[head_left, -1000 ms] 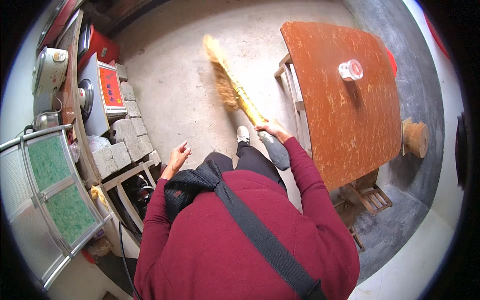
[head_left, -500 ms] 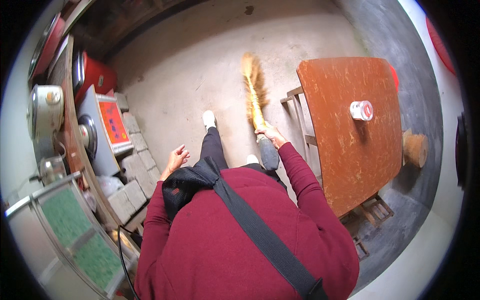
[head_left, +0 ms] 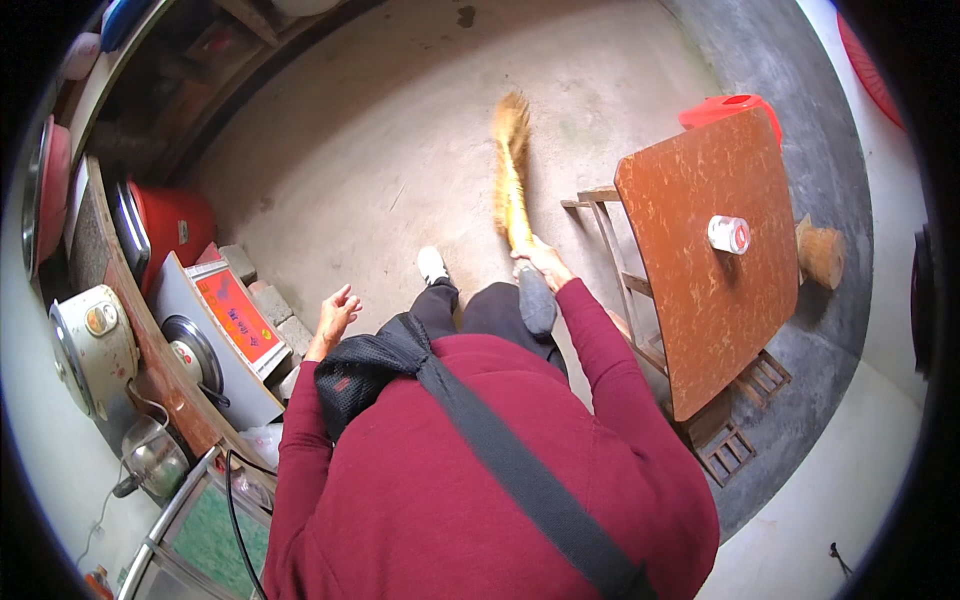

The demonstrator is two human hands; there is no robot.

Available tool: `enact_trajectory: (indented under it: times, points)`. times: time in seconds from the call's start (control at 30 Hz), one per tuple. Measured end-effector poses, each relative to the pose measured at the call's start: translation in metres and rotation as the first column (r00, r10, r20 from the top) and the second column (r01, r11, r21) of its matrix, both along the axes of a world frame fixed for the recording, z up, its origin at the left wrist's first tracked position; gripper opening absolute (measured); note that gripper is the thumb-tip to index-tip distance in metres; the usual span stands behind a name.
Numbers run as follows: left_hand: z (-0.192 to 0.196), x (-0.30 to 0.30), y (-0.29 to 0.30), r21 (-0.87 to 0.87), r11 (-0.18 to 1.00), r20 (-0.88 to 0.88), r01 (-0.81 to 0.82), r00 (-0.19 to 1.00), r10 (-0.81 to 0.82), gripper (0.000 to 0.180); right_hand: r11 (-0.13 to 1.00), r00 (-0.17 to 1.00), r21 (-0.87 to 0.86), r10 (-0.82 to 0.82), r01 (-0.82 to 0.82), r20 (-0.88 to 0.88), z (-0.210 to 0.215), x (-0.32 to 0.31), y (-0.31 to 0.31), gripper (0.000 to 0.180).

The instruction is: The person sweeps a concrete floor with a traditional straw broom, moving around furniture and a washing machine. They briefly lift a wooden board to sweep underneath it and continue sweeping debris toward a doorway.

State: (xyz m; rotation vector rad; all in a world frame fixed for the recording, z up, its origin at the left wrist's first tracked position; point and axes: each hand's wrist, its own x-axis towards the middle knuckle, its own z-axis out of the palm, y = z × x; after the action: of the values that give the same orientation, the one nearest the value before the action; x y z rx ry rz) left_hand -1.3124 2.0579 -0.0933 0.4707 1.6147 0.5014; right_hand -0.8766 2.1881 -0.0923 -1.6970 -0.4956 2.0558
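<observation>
My right hand (head_left: pixel 540 262) is wrapped round the handle of a broom (head_left: pixel 512 190) in front of me. Straw-coloured bristles (head_left: pixel 511 115) point away over the concrete floor, blurred by motion, and a dark grey rounded end (head_left: pixel 537 305) sticks out behind the hand toward my body. My left hand (head_left: pixel 336 312) hangs in the air on the left with its fingers loosely apart. It holds nothing and is nearest to the low shelf's contents.
On the right stands a brown wooden table (head_left: pixel 700 290) with a white-and-red can (head_left: pixel 729 234) on it and a red plastic container (head_left: pixel 740 105) behind. Along the left are a red bin (head_left: pixel 172 228), an electric cooker (head_left: pixel 95 335), a glass jar (head_left: pixel 155 455) and grey bricks (head_left: pixel 238 262).
I have stepped forward: the cooker, bin and shelf on the left sit lower in view. The bristles have swung, and more of the red container beyond the table shows.
</observation>
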Motion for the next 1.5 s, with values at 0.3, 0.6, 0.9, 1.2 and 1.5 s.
enact_trajectory:
  times: [0.3,0.6,0.9,1.2,1.5]
  points:
    - [-0.012,-0.004,0.065,-0.054,0.998,0.006,0.033,0.999,-0.033,0.057,0.974,0.982,0.136,-0.171,0.180,-0.080,0.091,-0.012,0.078,0.053]
    - [0.000,0.033,0.175,-0.076,0.994,-0.028,-0.075,0.997,0.073,0.058,0.659,0.627,0.330,-0.750,0.676,0.212,-0.043,0.053,0.223,0.021]
    - [0.023,0.084,0.281,-0.014,0.996,-0.076,0.089,0.993,-0.090,0.060,0.964,0.849,0.033,-0.249,0.264,0.466,-0.065,0.140,0.340,0.038]
    - [0.021,0.113,0.403,-0.005,0.961,-0.113,0.276,0.955,-0.275,0.061,0.934,0.997,0.349,0.072,-0.074,0.017,0.003,0.094,0.328,0.044]
    - [0.022,0.173,0.546,0.052,0.841,-0.099,0.538,0.841,-0.532,0.058,0.856,0.881,0.216,-0.435,0.469,-0.188,0.097,0.154,0.326,0.047]
